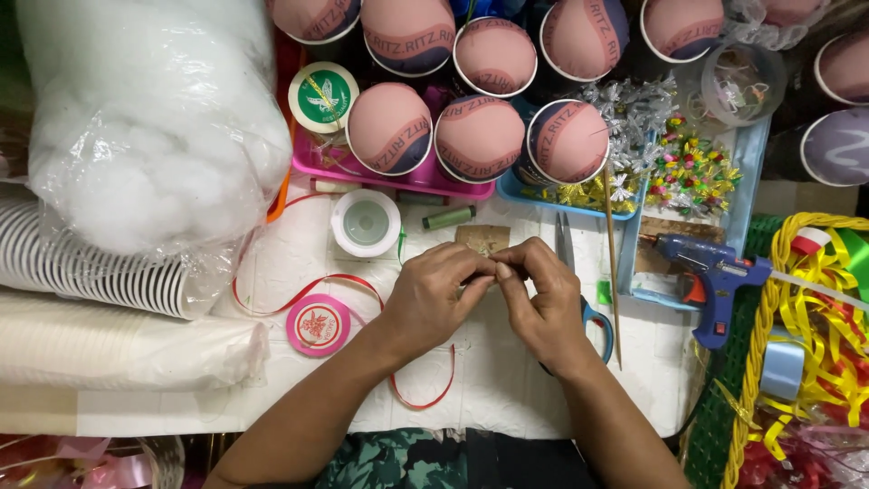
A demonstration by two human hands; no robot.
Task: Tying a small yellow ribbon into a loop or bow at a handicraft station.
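Observation:
My left hand (433,294) and my right hand (541,303) meet fingertip to fingertip over the white table (507,389). Their fingers pinch something small between them; what it is stays hidden. A thin red ribbon (299,292) loops from a pink ribbon spool (318,324) to the left of my left hand and runs under my wrist. Scissors (570,258) with blue handles lie beneath my right hand. A brown card piece (482,237) sits just beyond my fingers.
Several cups topped with pink domes (480,138) stand at the back. A bag of white stuffing (149,118) and stacked white cups (90,272) fill the left. A blue glue gun (711,272), a wooden stick (612,263), a white tape roll (366,222) and a basket of yellow ribbon (806,344) lie nearby.

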